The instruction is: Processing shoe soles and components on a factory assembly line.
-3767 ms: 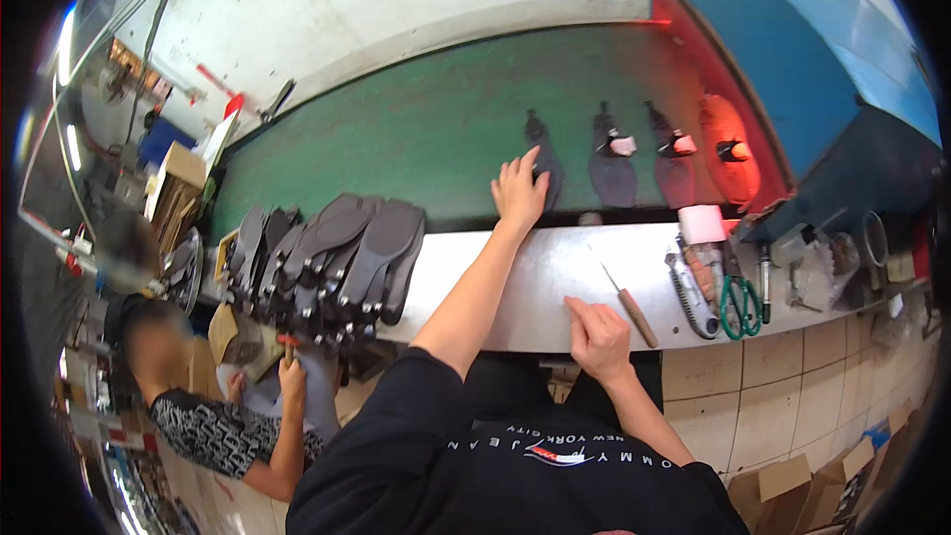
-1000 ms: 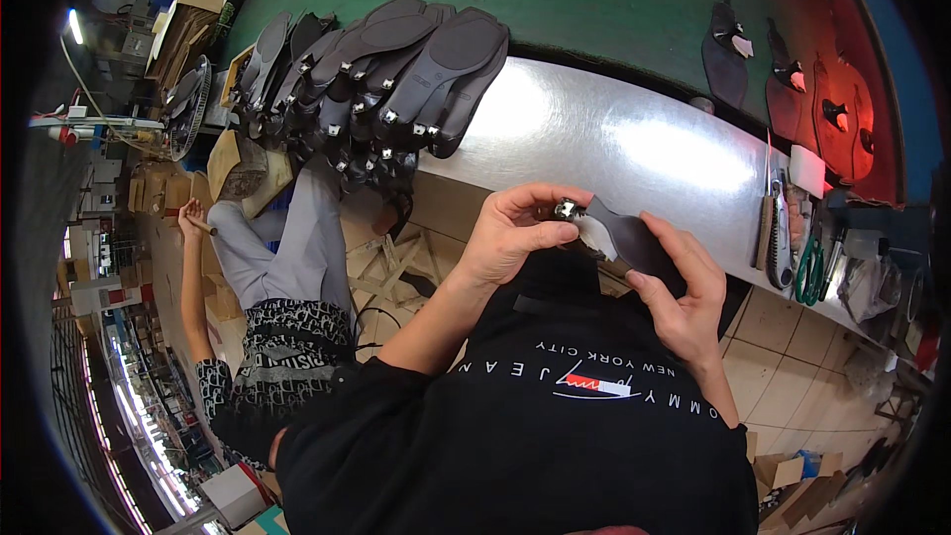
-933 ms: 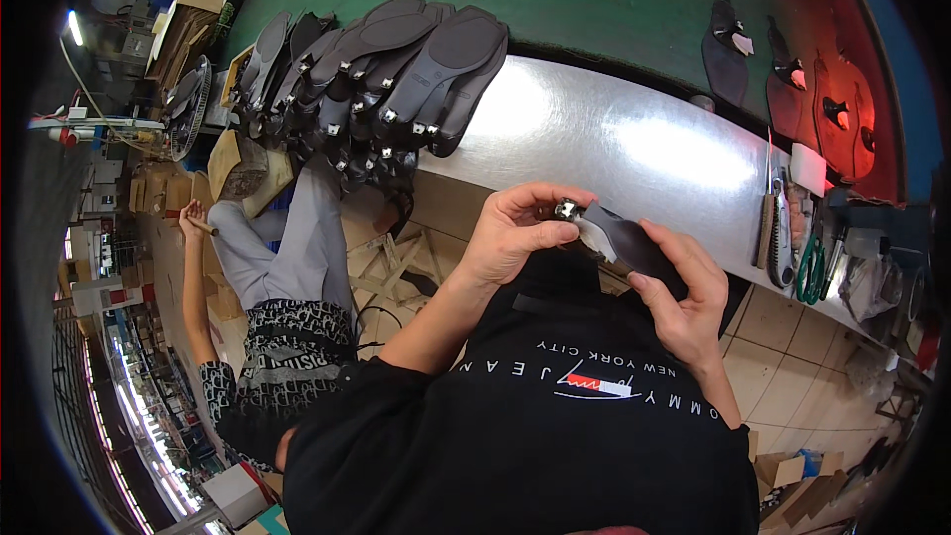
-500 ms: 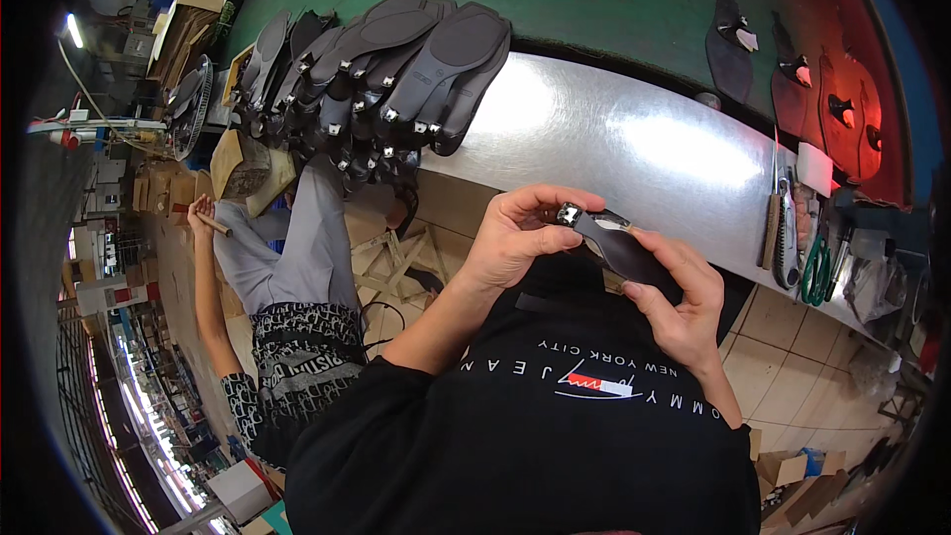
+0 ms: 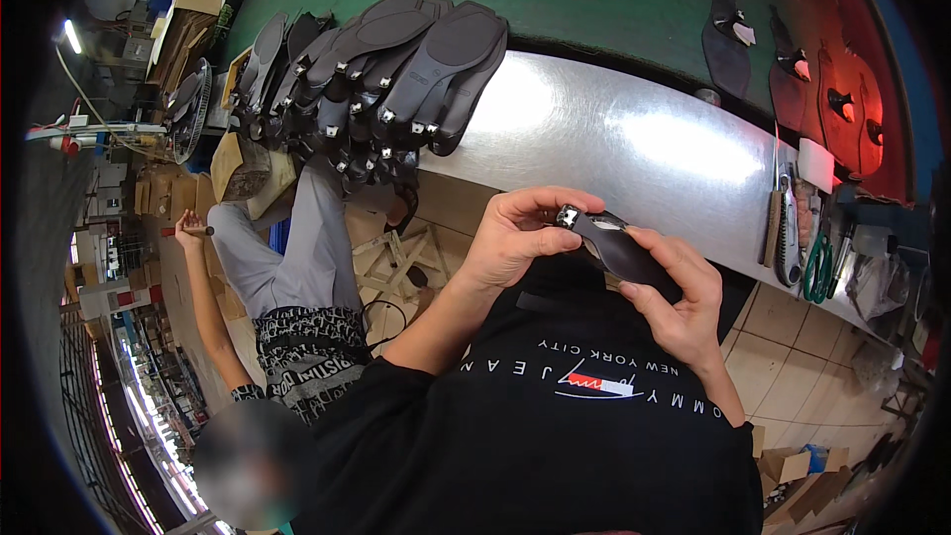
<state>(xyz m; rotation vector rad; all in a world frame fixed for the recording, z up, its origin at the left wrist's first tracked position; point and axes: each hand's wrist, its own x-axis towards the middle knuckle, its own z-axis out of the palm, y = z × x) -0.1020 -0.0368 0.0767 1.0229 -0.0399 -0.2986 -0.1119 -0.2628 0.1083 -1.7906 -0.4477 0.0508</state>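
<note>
Both my hands hold a black sandal (image 5: 629,256) in front of my chest, over the near edge of the metal-topped bench. My left hand (image 5: 505,243) pinches its narrow end, where a shiny silver piece sits, between thumb and fingers. At the wider end, my right hand (image 5: 684,287) grips it with the thumb below and fingers above. The fingers cover parts of its edges. Left of my hands, a heap of similar black sandals (image 5: 436,69) lies soles up, several showing silver pieces at their narrow ends.
A steel strip (image 5: 594,129) borders the green work surface (image 5: 614,0). Black sandals (image 5: 728,50) stand at the far right under red light. Near them lie a brush (image 5: 773,228) and green-handled scissors (image 5: 818,267). A co-worker's hand (image 5: 190,228) is at left, beside a fan (image 5: 188,109).
My hands and the sandal stay almost still. The co-worker's hand has moved slightly down and left, the stick-like tool in it has turned, and their blurred head has come in at lower left.
</note>
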